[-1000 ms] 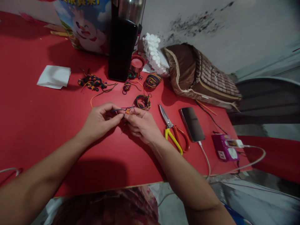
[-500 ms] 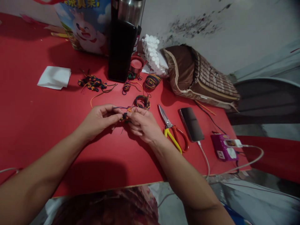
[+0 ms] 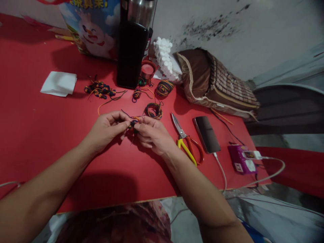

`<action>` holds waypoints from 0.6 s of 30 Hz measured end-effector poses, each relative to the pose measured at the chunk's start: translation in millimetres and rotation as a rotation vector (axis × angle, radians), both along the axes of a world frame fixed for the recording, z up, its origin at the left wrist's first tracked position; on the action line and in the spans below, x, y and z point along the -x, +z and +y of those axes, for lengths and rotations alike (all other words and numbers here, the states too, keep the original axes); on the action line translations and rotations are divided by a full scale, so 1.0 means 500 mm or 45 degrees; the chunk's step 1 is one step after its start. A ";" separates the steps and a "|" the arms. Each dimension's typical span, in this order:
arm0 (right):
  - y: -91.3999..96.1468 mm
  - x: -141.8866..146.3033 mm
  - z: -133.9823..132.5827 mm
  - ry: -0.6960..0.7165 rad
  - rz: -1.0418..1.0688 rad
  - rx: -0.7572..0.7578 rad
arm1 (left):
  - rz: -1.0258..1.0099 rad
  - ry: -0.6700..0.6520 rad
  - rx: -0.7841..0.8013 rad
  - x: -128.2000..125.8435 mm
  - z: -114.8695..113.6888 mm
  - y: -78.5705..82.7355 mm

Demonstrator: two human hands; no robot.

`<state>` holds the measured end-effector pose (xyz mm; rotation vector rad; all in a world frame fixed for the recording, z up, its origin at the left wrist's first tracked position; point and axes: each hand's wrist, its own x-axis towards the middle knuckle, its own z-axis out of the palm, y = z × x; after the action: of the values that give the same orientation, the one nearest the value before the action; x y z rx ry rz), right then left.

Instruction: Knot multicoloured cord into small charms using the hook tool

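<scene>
Bag [image 3: 93, 30] lettering cropped, unreadable, knot [image 3: 133, 124] pinched between fingertips of left hand [image 3: 106, 130] and right hand [image 3: 153, 135], forearms angled inward.

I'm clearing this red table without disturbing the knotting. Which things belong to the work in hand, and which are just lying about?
In hand: knotted cord, pinched by left hand and right hand; cord coil just beyond them; knotted pieces farther back; probably the scissors.
Lying about: phone, purple charger, white tissue, black flask, brown cushion.
</scene>
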<state>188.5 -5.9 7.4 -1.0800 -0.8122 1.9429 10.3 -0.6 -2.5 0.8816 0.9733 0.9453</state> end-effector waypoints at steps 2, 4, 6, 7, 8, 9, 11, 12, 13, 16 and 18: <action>-0.002 0.000 -0.001 0.002 -0.015 -0.016 | -0.020 -0.014 0.019 0.003 0.001 -0.003; -0.005 0.000 -0.002 -0.007 -0.026 -0.022 | -0.041 -0.032 0.047 0.005 0.003 -0.004; -0.007 0.000 -0.002 -0.005 -0.042 -0.016 | -0.049 -0.060 0.058 0.005 0.003 -0.004; -0.008 0.000 -0.002 0.004 -0.053 -0.013 | -0.047 -0.072 0.056 0.005 0.004 -0.004; -0.008 0.000 -0.002 0.013 -0.061 -0.011 | -0.040 -0.079 0.052 0.004 0.004 -0.004; -0.008 0.001 -0.003 0.021 -0.066 -0.013 | -0.030 -0.078 0.045 0.003 0.004 -0.003; -0.007 0.002 -0.003 0.029 -0.070 -0.023 | -0.013 -0.069 0.034 0.003 0.003 -0.002; -0.006 0.002 -0.004 0.028 -0.069 -0.028 | -0.006 -0.067 0.033 0.003 0.003 -0.001; -0.006 0.003 -0.004 0.024 -0.068 -0.033 | -0.004 -0.068 0.033 0.003 0.003 -0.001; -0.004 0.005 -0.005 -0.002 -0.061 -0.047 | -0.020 -0.077 0.038 0.005 0.002 0.001; -0.003 0.006 -0.005 -0.026 -0.056 -0.058 | -0.025 -0.074 0.036 0.006 0.001 0.002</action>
<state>185.6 -8.4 5.9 -1.1033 -0.8619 1.8810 7.3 -0.1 -1.5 0.8710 0.9373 0.8876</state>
